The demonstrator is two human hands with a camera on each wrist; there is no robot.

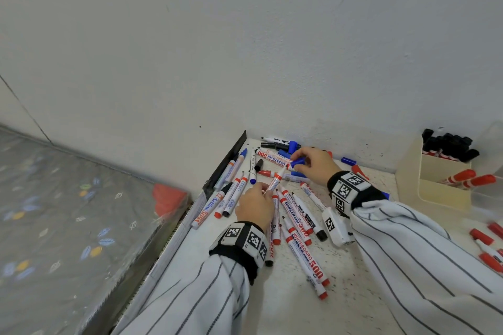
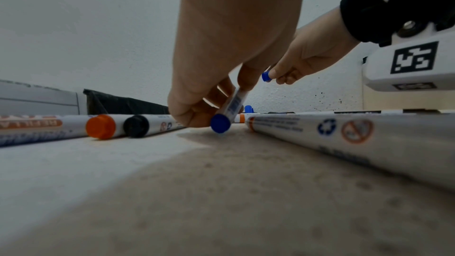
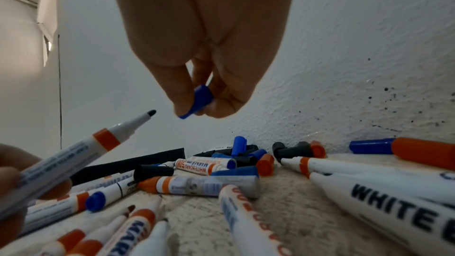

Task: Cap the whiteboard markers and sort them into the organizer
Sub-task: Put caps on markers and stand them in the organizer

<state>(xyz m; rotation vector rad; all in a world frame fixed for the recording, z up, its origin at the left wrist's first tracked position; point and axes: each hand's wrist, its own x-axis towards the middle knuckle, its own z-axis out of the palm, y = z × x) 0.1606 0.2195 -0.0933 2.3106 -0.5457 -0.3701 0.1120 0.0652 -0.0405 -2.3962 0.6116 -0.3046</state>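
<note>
My left hand [image 1: 261, 193] grips an uncapped white marker [image 1: 276, 181] by its barrel and tilts it up off the table. It has a blue end plug [image 2: 220, 124] and a dark tip [image 3: 151, 112]. My right hand [image 1: 299, 161] pinches a loose blue cap [image 1: 297, 162] just beyond that tip, a small gap away. The same cap [image 3: 199, 100] sits between thumb and fingers in the right wrist view. Several markers and caps [image 1: 296, 223] lie scattered on the table. The cream organizer [image 1: 435, 187] stands at the right, holding black-capped markers [image 1: 449, 144] and red-capped markers [image 1: 468, 178].
The white wall [image 1: 272, 62] runs right behind the pile. A black strip [image 1: 226, 163] lines the table's left edge, with a patterned mattress [image 1: 68, 212] below it. Red caps and markers [image 1: 487, 247] lie at the far right, beside a clear container [image 1: 490, 193].
</note>
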